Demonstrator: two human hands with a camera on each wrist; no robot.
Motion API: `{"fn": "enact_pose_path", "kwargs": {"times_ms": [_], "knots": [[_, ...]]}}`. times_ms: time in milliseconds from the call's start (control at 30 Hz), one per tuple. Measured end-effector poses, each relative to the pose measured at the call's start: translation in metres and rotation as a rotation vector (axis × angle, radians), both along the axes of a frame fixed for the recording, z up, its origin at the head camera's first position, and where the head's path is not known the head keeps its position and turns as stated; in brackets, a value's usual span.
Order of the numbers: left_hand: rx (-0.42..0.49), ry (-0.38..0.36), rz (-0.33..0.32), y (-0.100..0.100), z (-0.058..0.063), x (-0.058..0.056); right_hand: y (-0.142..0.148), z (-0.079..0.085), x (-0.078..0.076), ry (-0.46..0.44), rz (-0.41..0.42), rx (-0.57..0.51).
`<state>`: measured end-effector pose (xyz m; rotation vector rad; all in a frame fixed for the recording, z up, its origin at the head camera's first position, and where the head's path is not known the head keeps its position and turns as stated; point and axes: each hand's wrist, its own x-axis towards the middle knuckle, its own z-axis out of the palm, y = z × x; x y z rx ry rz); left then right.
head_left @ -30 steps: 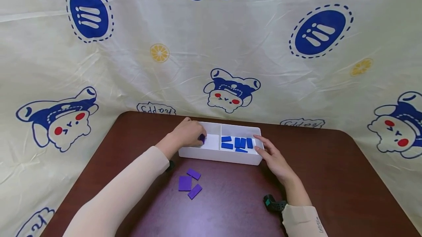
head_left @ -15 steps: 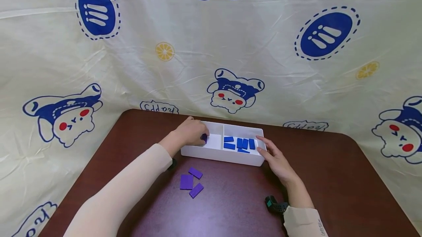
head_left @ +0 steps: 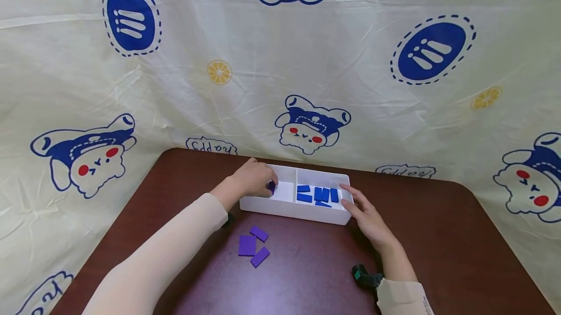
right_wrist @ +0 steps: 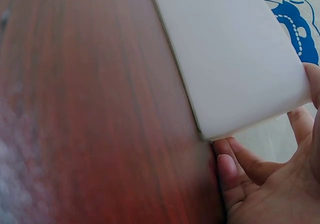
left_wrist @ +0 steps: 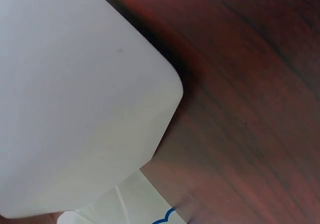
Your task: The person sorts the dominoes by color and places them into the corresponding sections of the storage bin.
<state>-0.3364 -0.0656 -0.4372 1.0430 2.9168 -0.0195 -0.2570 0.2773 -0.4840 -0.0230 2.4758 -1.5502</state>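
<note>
A white two-compartment box stands near the table's back edge. My left hand reaches over its left end and pinches a small dark purple tile inside the left compartment; the fingers partly hide it. At the other end my right hand holds the right end wall, thumb and index finger at the rim. The right wrist view shows its curled fingers against the outside of the box's end. Several flat blue tiles lie in the right compartment. Only the box's outer wall shows in the left wrist view, no hand.
In front of the box, a square purple piece and two narrow purple tiles lie on the dark brown table. A printed white cloth hangs behind the table. A black band is on the right wrist.
The head view has shifted slightly. My left hand stays in the left compartment with the purple tile, and my right hand stays at the box's right end.
</note>
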Motion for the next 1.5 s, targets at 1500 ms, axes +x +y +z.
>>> {"fn": "enact_pose_path", "kwargs": {"times_ms": [1500], "knots": [[0.034, -0.038, 0.024, -0.0036, 0.0068, 0.0024, -0.0009, -0.0029, 0.0011, 0.0, -0.008, 0.0]]}}
